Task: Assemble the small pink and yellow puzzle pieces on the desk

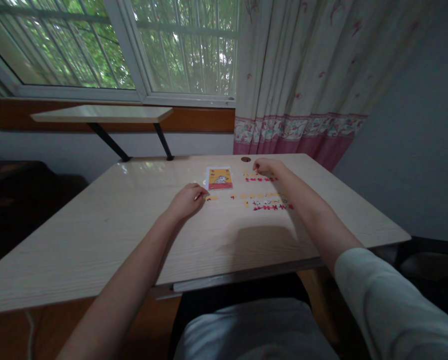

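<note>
Small jigsaw puzzle pieces lie in rows on the desk, among them a red row point(272, 207) and a yellow row point(259, 196). A picture card point(219, 186) with a spotted dog on yellow and red lies left of them. My left hand point(189, 201) rests at the card's lower left corner, fingertips pressed together beside a short strip of yellow pieces point(212, 198). Over the far rows, my right hand point(268, 166) points down with its fingers pinched near yellow pieces point(246, 174). Whatever is between either hand's fingertips is too small to make out.
The pale wooden desk point(103, 240) has a round cable hole point(245, 159) near its back edge. A raised shelf point(103, 114) on black legs stands at the back left. Behind are a barred window point(186, 50) and a floral curtain point(295, 90).
</note>
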The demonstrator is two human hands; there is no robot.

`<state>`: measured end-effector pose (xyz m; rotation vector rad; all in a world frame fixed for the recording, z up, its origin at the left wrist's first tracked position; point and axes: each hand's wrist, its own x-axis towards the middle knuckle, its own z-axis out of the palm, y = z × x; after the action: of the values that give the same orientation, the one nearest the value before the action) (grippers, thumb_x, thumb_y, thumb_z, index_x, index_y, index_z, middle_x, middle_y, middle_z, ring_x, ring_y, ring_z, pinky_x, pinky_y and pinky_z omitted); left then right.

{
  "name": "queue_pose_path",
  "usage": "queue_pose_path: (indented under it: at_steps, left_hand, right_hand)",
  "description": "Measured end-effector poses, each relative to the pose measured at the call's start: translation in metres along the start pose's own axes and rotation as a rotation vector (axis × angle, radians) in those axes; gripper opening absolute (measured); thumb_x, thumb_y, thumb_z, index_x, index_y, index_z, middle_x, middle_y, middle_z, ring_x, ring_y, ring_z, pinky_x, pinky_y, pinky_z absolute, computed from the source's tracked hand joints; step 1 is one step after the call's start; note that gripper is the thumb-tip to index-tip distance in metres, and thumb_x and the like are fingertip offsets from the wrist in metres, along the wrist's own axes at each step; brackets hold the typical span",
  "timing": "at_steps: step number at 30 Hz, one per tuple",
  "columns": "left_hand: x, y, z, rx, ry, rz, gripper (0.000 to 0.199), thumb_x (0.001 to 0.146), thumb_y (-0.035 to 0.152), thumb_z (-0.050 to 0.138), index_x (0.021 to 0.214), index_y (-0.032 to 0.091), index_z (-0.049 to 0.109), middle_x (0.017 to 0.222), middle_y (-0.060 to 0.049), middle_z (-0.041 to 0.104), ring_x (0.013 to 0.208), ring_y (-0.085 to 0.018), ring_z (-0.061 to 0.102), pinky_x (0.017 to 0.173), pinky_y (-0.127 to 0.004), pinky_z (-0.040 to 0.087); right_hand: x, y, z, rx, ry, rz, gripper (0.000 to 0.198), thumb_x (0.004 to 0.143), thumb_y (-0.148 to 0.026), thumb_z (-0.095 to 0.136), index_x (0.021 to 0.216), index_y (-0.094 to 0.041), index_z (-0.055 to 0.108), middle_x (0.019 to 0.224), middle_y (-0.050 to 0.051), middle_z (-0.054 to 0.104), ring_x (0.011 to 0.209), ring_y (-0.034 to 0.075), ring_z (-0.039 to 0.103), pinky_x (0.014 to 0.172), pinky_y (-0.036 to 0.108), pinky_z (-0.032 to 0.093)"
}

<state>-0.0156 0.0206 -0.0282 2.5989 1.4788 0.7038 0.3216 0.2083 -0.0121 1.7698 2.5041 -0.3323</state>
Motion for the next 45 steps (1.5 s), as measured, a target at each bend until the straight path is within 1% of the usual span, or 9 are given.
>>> queue_pose_path:
  at_steps: [5,11,17,24,28,32,39,43,45]
  left_hand:
    - [0.000,-0.001,0.001,0.005,0.002,-0.004,0.029,0.083,0.023,0.045,0.093,0.015,0.071,0.089,-0.010,0.065,0.085,-0.022,0.059,0.082,-0.035,0.048]
    - [0.001,0.003,-0.001,0.012,-0.009,0.007,0.029,0.083,0.022,0.045,0.092,0.014,0.071,0.088,-0.011,0.066,0.084,-0.022,0.060,0.082,-0.035,0.048]
    - [0.001,0.000,0.001,0.011,0.002,0.015,0.029,0.083,0.023,0.045,0.092,0.015,0.072,0.087,-0.010,0.066,0.083,-0.022,0.060,0.081,-0.035,0.048]
    - [0.000,0.002,0.000,0.004,-0.001,0.009,0.027,0.083,0.020,0.046,0.092,0.014,0.071,0.089,-0.011,0.066,0.083,-0.021,0.059,0.081,-0.035,0.047]
    - [0.000,0.003,-0.001,-0.004,-0.003,0.002,0.027,0.083,0.020,0.046,0.091,0.014,0.071,0.090,-0.011,0.066,0.084,-0.021,0.059,0.081,-0.035,0.047]
    - [0.000,0.002,0.000,0.000,-0.001,0.001,0.028,0.083,0.020,0.045,0.091,0.015,0.071,0.090,-0.011,0.066,0.085,-0.022,0.059,0.082,-0.035,0.047]
    - [0.000,0.000,0.002,-0.004,-0.006,0.011,0.029,0.083,0.022,0.045,0.092,0.015,0.071,0.090,-0.011,0.066,0.086,-0.022,0.060,0.082,-0.036,0.047]
    - [0.000,0.005,-0.003,-0.036,-0.017,0.007,0.027,0.082,0.019,0.046,0.090,0.014,0.071,0.088,-0.011,0.066,0.084,-0.022,0.060,0.080,-0.035,0.047]
    - [0.000,0.009,-0.004,-0.091,-0.006,0.003,0.026,0.081,0.019,0.047,0.090,0.014,0.071,0.088,-0.011,0.066,0.083,-0.021,0.060,0.078,-0.034,0.047]
  right_hand:
    - [-0.003,-0.001,-0.003,0.013,0.019,0.001,0.030,0.069,-0.008,0.066,0.098,-0.015,0.073,0.096,0.006,0.073,0.083,0.015,0.064,0.071,0.020,0.045]
    - [-0.011,-0.011,-0.004,0.069,0.054,-0.034,0.022,0.073,-0.013,0.065,0.094,-0.014,0.072,0.089,0.006,0.073,0.077,0.014,0.064,0.069,0.021,0.045]
    - [-0.013,-0.038,0.003,0.159,0.117,-0.082,0.034,0.083,-0.019,0.058,0.116,-0.012,0.063,0.099,0.008,0.070,0.071,0.011,0.060,0.063,0.020,0.043]
    - [-0.006,-0.051,0.004,0.172,0.073,-0.053,0.032,0.079,-0.009,0.057,0.110,-0.010,0.064,0.096,0.010,0.070,0.064,0.010,0.055,0.060,0.020,0.042]
    - [-0.006,-0.053,0.003,0.177,0.045,-0.020,0.031,0.078,-0.008,0.056,0.108,-0.011,0.063,0.086,0.007,0.069,0.055,0.008,0.050,0.056,0.020,0.041]
    - [-0.011,-0.055,0.003,0.181,0.054,-0.015,0.028,0.077,-0.008,0.056,0.103,-0.012,0.065,0.078,0.006,0.069,0.053,0.009,0.049,0.057,0.020,0.042]
    - [-0.019,-0.059,0.001,0.188,0.164,-0.044,0.014,0.073,-0.007,0.060,0.083,-0.010,0.069,0.079,0.008,0.070,0.066,0.013,0.057,0.065,0.021,0.042]
    - [-0.033,-0.068,-0.004,0.219,0.282,-0.095,0.016,0.074,-0.008,0.058,0.085,-0.011,0.069,0.086,0.008,0.070,0.075,0.014,0.058,0.070,0.022,0.041]
    - [-0.047,-0.078,-0.002,0.329,0.372,-0.167,0.015,0.076,-0.011,0.058,0.087,-0.011,0.068,0.085,0.007,0.069,0.075,0.013,0.058,0.070,0.023,0.042]
